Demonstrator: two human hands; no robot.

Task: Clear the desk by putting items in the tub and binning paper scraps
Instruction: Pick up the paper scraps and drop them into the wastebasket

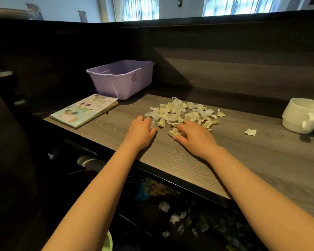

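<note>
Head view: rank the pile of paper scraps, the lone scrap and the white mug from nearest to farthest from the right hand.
1. pile of paper scraps: directly ahead of the right hand, whose fingers touch its near edge.
2. lone scrap: off to the right, on the bare desk.
3. white mug: farthest, at the desk's right end.
</note>
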